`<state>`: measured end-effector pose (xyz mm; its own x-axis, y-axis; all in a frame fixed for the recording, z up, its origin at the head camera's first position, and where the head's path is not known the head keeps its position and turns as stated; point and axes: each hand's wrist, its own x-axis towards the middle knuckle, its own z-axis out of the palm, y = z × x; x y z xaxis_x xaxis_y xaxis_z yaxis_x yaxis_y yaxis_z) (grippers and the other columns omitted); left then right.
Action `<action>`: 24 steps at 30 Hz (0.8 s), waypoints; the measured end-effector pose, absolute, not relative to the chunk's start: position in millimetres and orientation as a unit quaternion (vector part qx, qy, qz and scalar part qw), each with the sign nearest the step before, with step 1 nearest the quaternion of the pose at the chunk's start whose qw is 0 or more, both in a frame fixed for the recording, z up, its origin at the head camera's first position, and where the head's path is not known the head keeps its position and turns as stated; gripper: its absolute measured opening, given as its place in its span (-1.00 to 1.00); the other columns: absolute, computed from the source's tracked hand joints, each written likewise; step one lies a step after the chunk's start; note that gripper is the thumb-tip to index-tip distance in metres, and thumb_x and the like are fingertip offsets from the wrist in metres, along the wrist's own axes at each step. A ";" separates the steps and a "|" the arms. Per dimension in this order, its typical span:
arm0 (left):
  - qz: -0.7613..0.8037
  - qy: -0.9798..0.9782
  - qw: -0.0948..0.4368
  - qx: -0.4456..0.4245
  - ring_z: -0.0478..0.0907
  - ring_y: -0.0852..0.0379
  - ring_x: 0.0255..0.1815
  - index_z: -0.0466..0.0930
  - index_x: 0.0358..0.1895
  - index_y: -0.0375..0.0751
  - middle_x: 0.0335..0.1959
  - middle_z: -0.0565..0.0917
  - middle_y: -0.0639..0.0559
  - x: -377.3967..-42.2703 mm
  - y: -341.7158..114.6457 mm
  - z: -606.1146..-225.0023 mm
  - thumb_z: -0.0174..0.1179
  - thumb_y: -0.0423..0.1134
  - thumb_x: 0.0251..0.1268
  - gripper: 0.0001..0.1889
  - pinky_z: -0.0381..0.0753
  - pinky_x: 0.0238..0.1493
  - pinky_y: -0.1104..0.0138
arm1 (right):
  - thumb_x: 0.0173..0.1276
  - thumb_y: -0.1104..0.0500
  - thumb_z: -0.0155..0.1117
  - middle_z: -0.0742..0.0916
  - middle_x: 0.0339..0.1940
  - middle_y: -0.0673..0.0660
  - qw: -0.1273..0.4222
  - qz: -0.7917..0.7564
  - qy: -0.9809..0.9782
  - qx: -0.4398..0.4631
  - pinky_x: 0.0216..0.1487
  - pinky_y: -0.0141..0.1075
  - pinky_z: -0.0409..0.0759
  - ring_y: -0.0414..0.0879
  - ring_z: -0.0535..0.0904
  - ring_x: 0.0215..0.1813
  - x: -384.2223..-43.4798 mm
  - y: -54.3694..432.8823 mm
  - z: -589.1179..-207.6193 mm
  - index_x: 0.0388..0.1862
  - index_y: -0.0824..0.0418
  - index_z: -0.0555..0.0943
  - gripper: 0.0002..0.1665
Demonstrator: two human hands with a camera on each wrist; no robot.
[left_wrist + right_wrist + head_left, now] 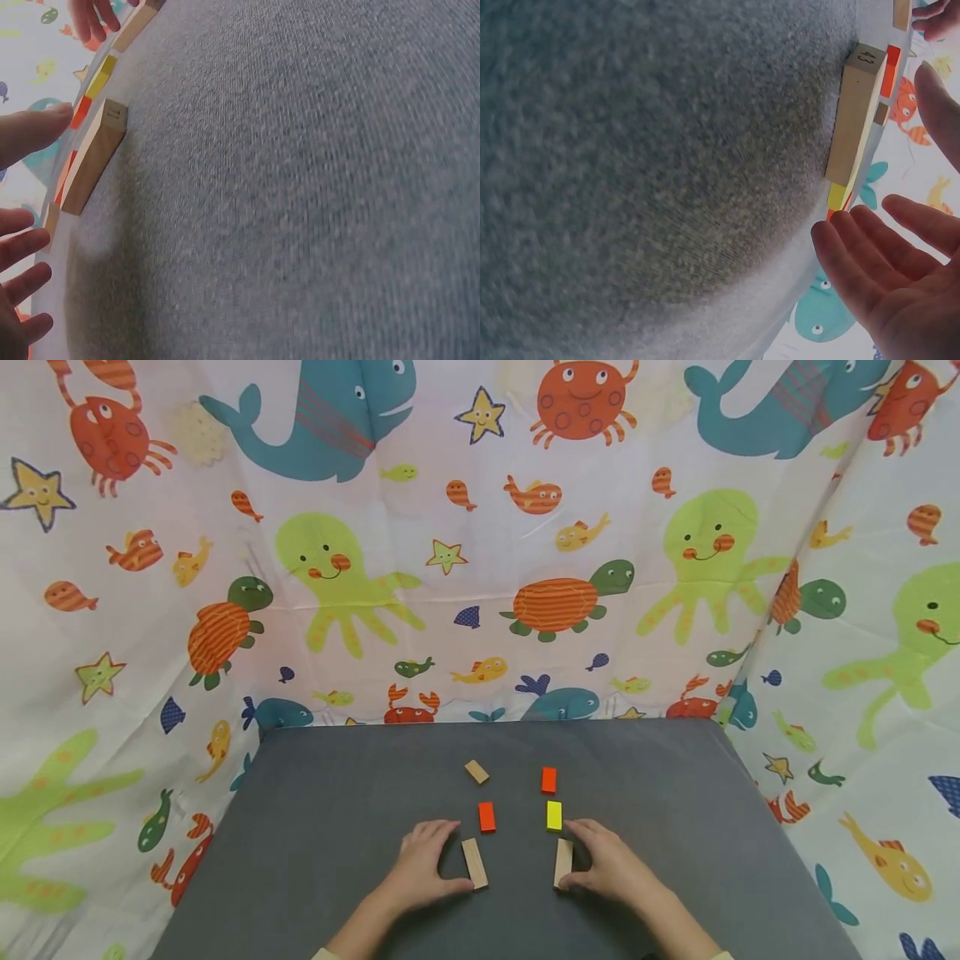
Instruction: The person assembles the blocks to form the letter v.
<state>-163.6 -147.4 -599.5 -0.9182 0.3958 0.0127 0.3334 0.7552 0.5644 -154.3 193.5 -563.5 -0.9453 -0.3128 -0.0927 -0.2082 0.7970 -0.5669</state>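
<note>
My left hand (429, 867) is spread beside a long plain wooden block (475, 863), its thumb tip near the block's close end. In the left wrist view the same wooden block (94, 161) shows dark marks on its end, with a gap between thumb and fingers. On the other side, my right hand (611, 867) curves loosely by a second long wooden block (563, 860), thumb overlapping its near end in the head view. The right wrist view shows "43" on that wooden block (855, 116), the fingers relaxed and gripping nothing.
Beyond the long blocks lie a red block (487, 817), a yellow block (554, 816), another red block (549, 780) and a small plain wooden block (476, 771). All rest on a dark grey cloth-covered table (337, 793). A curtain (465, 602) printed with sea animals surrounds the back and sides.
</note>
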 end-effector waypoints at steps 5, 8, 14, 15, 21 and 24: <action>0.305 0.928 0.057 0.204 0.36 -0.17 0.33 0.44 0.38 -0.17 0.29 0.50 -0.07 -164.3 -141.4 -600.4 0.52 0.23 -0.08 -0.06 0.31 0.26 -0.20 | -0.21 -0.15 0.74 0.62 0.24 0.22 0.084 -0.291 0.942 -0.146 0.23 0.13 0.52 0.18 0.56 0.26 -151.9 194.1 -566.5 0.36 0.33 0.50 0.16; 0.301 0.929 0.058 0.206 0.39 -0.16 0.29 0.47 0.36 -0.18 0.24 0.52 -0.06 -164.9 -139.2 -603.4 0.56 0.19 -0.12 -0.07 0.34 0.23 -0.17 | -0.23 -0.13 0.76 0.62 0.23 0.22 0.077 -0.289 0.942 -0.149 0.23 0.12 0.53 0.18 0.57 0.24 -151.1 193.8 -568.2 0.36 0.35 0.50 0.17; 0.287 0.935 0.077 0.194 0.41 -0.11 0.25 0.47 0.37 -0.16 0.20 0.52 -0.02 -165.8 -135.2 -606.5 0.59 0.18 -0.19 -0.03 0.35 0.22 -0.11 | -0.26 -0.06 0.79 0.63 0.17 0.20 0.077 -0.285 0.945 -0.145 0.20 0.09 0.55 0.15 0.60 0.18 -150.6 192.9 -571.1 0.32 0.36 0.53 0.14; 0.285 0.936 0.080 0.192 0.41 -0.09 0.24 0.47 0.36 -0.16 0.19 0.52 -0.02 -165.9 -134.3 -606.6 0.59 0.18 -0.19 -0.03 0.35 0.22 -0.10 | -0.26 -0.05 0.79 0.63 0.17 0.20 0.078 -0.283 0.945 -0.146 0.20 0.08 0.55 0.14 0.60 0.18 -150.7 192.9 -571.4 0.32 0.35 0.53 0.13; 0.282 0.938 0.082 0.186 0.43 -0.05 0.19 0.52 0.32 -0.17 0.13 0.54 0.01 -164.9 -129.6 -606.5 0.59 0.19 -0.19 -0.08 0.35 0.22 -0.08 | -0.22 -0.02 0.78 0.64 0.13 0.17 0.079 -0.276 0.944 -0.162 0.20 0.07 0.55 0.11 0.59 0.16 -151.6 192.7 -575.2 0.28 0.34 0.57 0.05; 0.279 0.938 0.084 0.186 0.43 -0.03 0.18 0.54 0.29 -0.16 0.10 0.53 0.03 -164.8 -127.7 -607.3 0.58 0.19 -0.18 -0.11 0.34 0.22 -0.07 | -0.21 -0.03 0.77 0.64 0.12 0.16 0.075 -0.276 0.943 -0.170 0.19 0.07 0.55 0.10 0.59 0.15 -151.2 193.7 -578.0 0.27 0.33 0.57 0.04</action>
